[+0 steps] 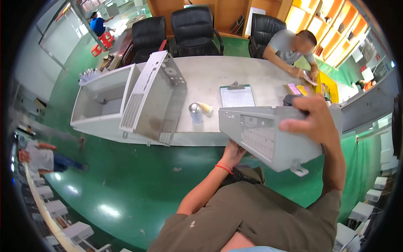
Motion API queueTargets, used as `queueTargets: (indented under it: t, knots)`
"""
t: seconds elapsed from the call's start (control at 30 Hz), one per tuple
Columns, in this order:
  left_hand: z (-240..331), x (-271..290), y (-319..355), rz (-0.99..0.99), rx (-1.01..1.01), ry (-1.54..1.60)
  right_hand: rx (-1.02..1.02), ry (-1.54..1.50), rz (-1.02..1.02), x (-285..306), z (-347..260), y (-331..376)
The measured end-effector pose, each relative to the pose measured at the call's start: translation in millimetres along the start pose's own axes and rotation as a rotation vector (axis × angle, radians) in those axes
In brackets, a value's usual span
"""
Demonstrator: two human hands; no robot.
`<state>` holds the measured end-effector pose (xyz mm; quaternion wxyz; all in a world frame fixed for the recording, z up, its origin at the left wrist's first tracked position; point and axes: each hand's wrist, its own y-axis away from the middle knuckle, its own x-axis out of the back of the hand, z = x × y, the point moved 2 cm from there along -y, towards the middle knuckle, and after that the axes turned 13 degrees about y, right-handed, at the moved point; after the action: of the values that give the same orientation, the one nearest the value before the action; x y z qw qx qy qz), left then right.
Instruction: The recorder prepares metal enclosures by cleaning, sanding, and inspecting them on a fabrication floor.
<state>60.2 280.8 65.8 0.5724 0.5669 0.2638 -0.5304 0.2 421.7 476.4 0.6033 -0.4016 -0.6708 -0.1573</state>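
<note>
Both hands are clamped on the grey metal case (273, 136), lifted clear at the near edge of the worktop (210, 75): the right hand (312, 119) grips over its top, the left hand (233, 152) props it from beneath. It looks like a carry or turn in progress; setting it down next needs a level, steady hold.

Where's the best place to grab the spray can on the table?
Grip the spray can around its round body from the near table edge. It stands upright and the space in front looks open; the grey casing crowds its left, and a small yellowish object its right.
</note>
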Motion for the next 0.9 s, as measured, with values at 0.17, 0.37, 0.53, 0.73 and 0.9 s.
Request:
queueTargets:
  t: [0.17, 0.37, 0.53, 0.73, 0.9]
  knots:
    - [64.1, -14.6, -16.4, 0.382, -0.55, -0.567, 0.011, -0.055, -0.156, -33.8, 34.5, -84.1]
    - [88.2, -5.0, -58.2, 0.26, -0.681, -0.973, 0.05, -0.052, -0.252, -79.8, 68.8, -153.4]
    - [94.9, -9.1, -76.5, 0.23, -0.563, -1.007, 0.087, -0.063, -0.29, -111.8, 86.5, -191.3]
    - [117.2, 9.9, -92.2, 0.166, -0.378, -1.074, 0.046, -0.034, -0.418, -138.3, 90.5, -225.4]
    - [146.6, 22.4, -93.7, 0.107, -0.252, -1.011, -0.012, 0.049, -0.407, -155.0, 99.0, -238.2]
